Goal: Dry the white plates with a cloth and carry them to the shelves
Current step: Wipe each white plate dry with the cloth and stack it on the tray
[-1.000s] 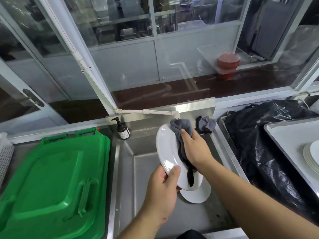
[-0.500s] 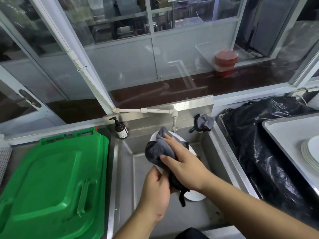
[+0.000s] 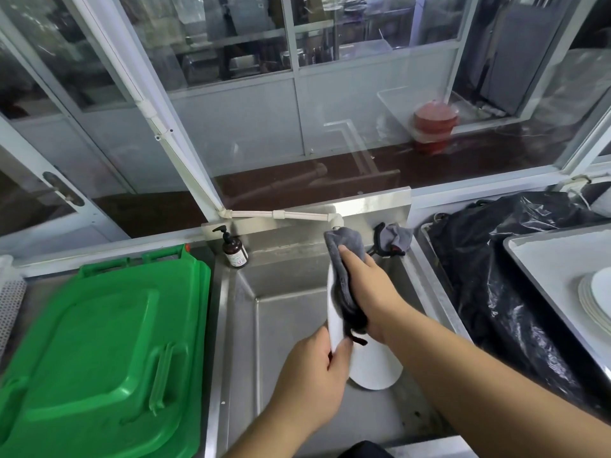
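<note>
- The left hand [image 3: 310, 375] pinches the near rim of a white oval ceramic plate [image 3: 333, 312], thumb on one face and curled fingers behind. The plate is held almost edge-on above the stainless steel sink [image 3: 281, 325].
- The right hand [image 3: 367, 289] presses a bunched grey microfibre cloth [image 3: 342, 256] against the plate's right face, with fingers wrapped over the cloth and the far rim.
- A second white plate [image 3: 377, 371] lies in the sink basin, just beneath the held one. Whether they touch cannot be told.
- More white plates are stacked [image 3: 595, 302] on a steel tray [image 3: 542, 259] at the right edge, beside a black plastic bag [image 3: 496, 276].
- A green plastic bin lid [image 3: 99, 352] lies to the left of the sink, and a brown pump bottle [image 3: 234, 252] stands at its far left corner.
- Judged step: drying is in hand, with the cloth working one face of the plate.
- The next move likely calls for turning the plate in the left hand's pinch so the cloth reaches the other face, with a firm hold on the wet rim above the steel basin.
- No shelves are clearly in view.
</note>
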`<state>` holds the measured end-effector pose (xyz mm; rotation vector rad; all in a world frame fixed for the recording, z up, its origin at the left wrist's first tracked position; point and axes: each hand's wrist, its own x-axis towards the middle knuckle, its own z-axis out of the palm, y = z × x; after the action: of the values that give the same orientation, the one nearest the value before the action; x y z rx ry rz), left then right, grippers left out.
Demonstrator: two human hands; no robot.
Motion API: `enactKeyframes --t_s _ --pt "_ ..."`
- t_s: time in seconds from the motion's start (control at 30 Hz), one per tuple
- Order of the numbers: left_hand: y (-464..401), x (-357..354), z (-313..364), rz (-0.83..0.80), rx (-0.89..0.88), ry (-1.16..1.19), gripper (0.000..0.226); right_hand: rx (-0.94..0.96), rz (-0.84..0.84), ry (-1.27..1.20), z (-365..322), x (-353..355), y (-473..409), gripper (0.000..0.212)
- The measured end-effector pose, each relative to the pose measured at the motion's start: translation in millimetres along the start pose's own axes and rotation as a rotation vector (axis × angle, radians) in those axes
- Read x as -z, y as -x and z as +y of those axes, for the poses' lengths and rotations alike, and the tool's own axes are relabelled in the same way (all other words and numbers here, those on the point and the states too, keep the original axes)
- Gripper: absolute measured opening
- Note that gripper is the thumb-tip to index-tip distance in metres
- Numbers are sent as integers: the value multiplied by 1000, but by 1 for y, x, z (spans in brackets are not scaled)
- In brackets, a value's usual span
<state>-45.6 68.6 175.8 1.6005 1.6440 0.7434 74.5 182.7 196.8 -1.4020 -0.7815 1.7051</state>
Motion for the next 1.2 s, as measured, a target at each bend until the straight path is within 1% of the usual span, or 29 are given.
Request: enactKeyframes --t_s 0.03,0.07,0.1,0.13,0.17,0.2,0.27,0.33,0.4,0.47,0.53,0.63,0.67,0.73,0.8,0.83,0.87,0.93,1.0,1.03,1.1,1.2 --pt "-1 2 -2 -22 -26 -72 24 -55 -24 -76 1 0 2 48" --pt "-2 3 -3 -37 -45 -134 17 -95 -45 -125 2 -1 5 49" --pt "-4 6 -3 -56 -62 -193 5 -117 -63 -143 4 -1 8 49" --pt "-5 9 -2 -61 -76 -241 11 -130 -75 -149 5 -1 11 49" --pt "-7 12 -2 -75 -87 -289 24 -140 -70 -157 5 -1 13 49" --pt "-9 16 -3 -83 -92 -327 33 -148 -53 -173 6 0 15 48" --pt "-13 22 -8 -79 -127 -418 45 -151 -40 -227 8 1 20 45" --pt "-16 26 -15 -70 -186 -584 63 -141 -20 -264 9 3 22 39" --pt "-20 25 -20 -66 -219 -747 73 -118 17 -288 14 6 22 29" --pt "-21 23 -22 -79 -221 -835 75 -110 69 -277 19 9 19 21" --pt "-19 20 -25 -73 -217 -906 72 -113 96 -256 24 11 17 17" --pt "-12 19 -30 -19 -150 -932 67 -120 101 -265 32 10 15 9" --pt "-9 21 -33 -20 -140 -909 67 -113 95 -271 34 10 14 11" --pt "-3 29 -41 -16 -183 -834 67 -103 83 -284 38 9 11 18" --pt "1 44 -51 60 -219 -725 66 -100 75 -301 40 8 9 19" --pt "1 52 -57 133 -197 -656 64 -100 70 -302 42 7 9 19" --pt "0 61 -64 221 -134 -556 62 -101 60 -299 43 6 9 20" --pt "-7 77 -75 351 87 -227 57 -98 31 -298 47 4 10 21" --pt "-16 91 -82 356 313 134 50 -94 9 -299 53 1 12 20" --pt "-21 97 -85 346 389 286 41 -93 5 -294 57 -1 13 20" --pt "-26 107 -96 322 474 482 25 -95 13 -278 63 -5 17 21" --pt "-27 113 -109 269 507 581 40 -101 59 -252 73 -9 23 19"
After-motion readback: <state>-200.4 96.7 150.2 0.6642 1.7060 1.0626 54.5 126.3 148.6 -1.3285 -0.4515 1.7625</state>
